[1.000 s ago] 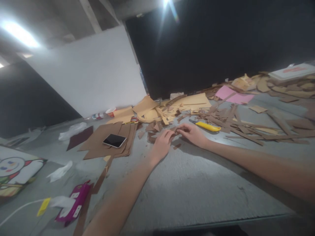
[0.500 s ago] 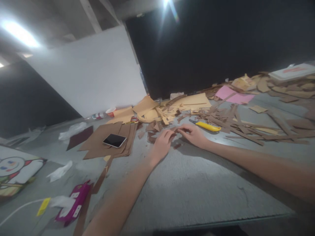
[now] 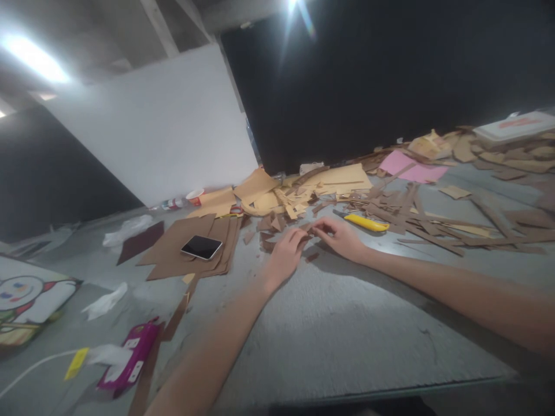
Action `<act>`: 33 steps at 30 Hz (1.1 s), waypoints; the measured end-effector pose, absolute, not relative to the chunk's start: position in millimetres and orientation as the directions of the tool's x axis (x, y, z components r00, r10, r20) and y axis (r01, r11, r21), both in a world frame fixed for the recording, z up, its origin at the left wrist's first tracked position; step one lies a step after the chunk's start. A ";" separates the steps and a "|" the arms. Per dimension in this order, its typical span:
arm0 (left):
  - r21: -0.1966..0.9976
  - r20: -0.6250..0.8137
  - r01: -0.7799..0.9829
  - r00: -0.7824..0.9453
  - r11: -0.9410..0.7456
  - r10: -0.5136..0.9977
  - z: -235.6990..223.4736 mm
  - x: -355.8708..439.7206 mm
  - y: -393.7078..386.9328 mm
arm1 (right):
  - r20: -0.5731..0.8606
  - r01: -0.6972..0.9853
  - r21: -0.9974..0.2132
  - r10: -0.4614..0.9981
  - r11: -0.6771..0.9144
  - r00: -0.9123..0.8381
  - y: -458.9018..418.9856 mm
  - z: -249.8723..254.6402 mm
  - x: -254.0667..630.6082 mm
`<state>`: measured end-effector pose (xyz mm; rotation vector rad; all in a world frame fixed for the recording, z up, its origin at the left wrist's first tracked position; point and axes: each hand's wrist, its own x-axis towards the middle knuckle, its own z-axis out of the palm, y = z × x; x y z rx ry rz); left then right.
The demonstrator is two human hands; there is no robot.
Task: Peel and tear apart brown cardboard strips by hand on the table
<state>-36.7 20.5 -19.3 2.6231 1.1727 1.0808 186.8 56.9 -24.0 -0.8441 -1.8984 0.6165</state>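
Close together over the middle of the grey table, my left hand [image 3: 285,254] and my right hand [image 3: 338,237] pinch a small brown cardboard piece [image 3: 309,229] between them. Fingers cover most of it, so its full shape is hidden. Brown cardboard scraps [image 3: 274,222] lie just beyond my left hand. A small brown scrap [image 3: 312,257] rests on the table below the fingertips. A yellow utility knife [image 3: 366,223] lies behind my right hand, its dark blade end pointing left.
At left a phone [image 3: 202,247] lies on stacked brown cardboard sheets [image 3: 165,254]. Nearer is a magenta tissue pack [image 3: 132,355]. Cardboard strips [image 3: 433,225] spread across the right, with pink paper [image 3: 411,167] behind. Yellowish card sheets [image 3: 258,188] and a paper cup [image 3: 195,197] sit at the back.
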 end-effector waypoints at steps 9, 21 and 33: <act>0.303 0.601 0.618 0.467 -0.726 0.649 -19.5 -36.9 21.2 | 0.500 0.363 -0.714 0.799 0.599 -0.334 58.5 -25.2 186.3; 0.326 0.566 0.591 0.503 -0.738 0.653 -14.4 -36.0 16.4 | 0.488 0.372 -0.731 0.819 0.573 -0.302 60.9 -29.1 186.7; 0.331 0.531 0.598 0.522 -0.730 0.668 -15.5 -36.3 19.2 | 0.443 0.282 -0.789 0.824 0.545 -0.353 57.5 -24.4 185.1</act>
